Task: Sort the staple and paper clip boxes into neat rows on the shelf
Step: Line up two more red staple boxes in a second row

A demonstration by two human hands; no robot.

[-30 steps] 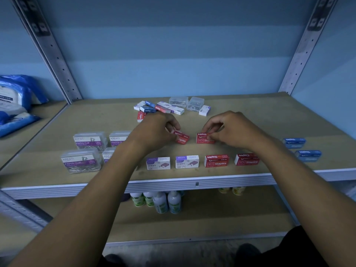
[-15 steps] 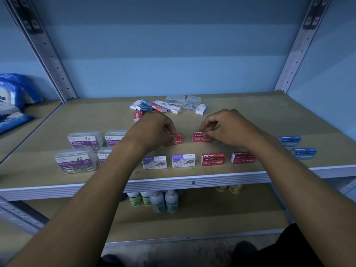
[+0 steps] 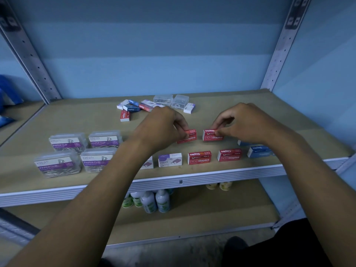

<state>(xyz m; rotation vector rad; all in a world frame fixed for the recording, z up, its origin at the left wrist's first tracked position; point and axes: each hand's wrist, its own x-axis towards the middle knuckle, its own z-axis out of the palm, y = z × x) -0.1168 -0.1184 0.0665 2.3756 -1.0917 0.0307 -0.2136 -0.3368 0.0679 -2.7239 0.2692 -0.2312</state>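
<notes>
Now both small red cardboard staple boxes stand squared on the tan shelf (image 3: 212,116), the left hand (image 3: 163,128) pinching one (image 3: 187,136) that lay askew a second ago, the right hand (image 3: 242,122) pinching the other (image 3: 212,134). At frame centre a second row begins. Labels read "Staples"; clear boxes (image 3: 67,141) at left say "KREATI PAPER CLIP".

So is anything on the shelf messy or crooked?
Yes. A heap of small boxes at the back of the shelf lies jumbled, overlapping at different angles. One red box beside it stands turned sideways. The front rows look tidy.
</notes>
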